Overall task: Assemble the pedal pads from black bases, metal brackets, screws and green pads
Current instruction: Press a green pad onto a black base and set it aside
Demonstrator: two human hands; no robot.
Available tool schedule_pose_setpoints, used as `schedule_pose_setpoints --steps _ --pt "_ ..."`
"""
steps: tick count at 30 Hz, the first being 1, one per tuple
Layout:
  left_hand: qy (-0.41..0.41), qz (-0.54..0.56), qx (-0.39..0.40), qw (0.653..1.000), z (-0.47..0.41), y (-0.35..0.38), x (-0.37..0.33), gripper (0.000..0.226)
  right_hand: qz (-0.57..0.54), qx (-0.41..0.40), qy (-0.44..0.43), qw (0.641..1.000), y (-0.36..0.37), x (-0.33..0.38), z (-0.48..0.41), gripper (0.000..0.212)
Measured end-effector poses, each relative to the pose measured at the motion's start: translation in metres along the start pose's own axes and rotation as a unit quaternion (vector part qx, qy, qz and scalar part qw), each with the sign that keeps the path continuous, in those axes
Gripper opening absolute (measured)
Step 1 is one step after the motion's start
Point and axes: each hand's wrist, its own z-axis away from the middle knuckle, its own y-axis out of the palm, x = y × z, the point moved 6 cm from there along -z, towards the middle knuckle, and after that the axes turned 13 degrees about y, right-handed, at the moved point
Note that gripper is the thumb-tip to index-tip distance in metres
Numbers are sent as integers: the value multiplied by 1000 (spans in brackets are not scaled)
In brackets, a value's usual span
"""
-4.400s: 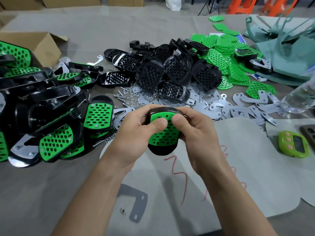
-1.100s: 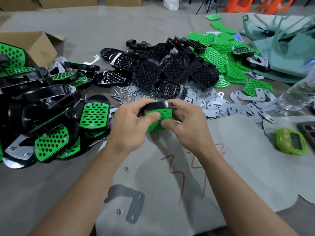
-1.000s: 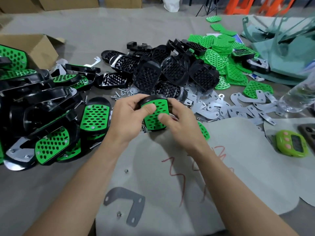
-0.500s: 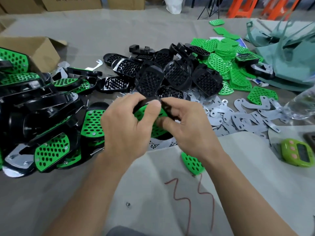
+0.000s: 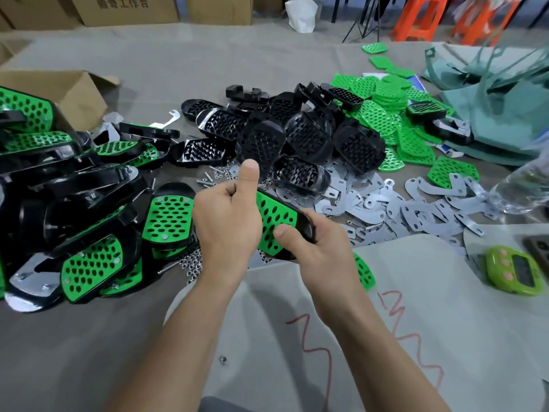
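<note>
A pedal pad, its perforated green face seated in a glossy black base, tilts above the counter, held between the left hand and the right hand. Behind it lies a heap of bare black bases. Loose green pads lie far right, flat metal brackets spread nearer, and screws are scattered beside the bases. Finished pads are piled on the left.

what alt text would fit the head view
The left hand and right hand grip a black pedal pad with a green face, left thumb raised. Finished pedals pile at left; black bases, metal brackets and green pads lie beyond.

cardboard box, printed 曲奇工作台
</note>
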Motion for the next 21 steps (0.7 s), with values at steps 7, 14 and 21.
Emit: schedule_pose_setpoints --steps 7,14,21 --pt "-149 34 36 988 13 8 22 70 -13 10 11 1000 -6 -5 1 22" --pt "-240 108 55 963 20 12 30 67 52 50 13 997 -8 -3 -2 34" --pt "-254 118 99 955 38 17 30 48 50 198 83 975 -2 -2 8 32"
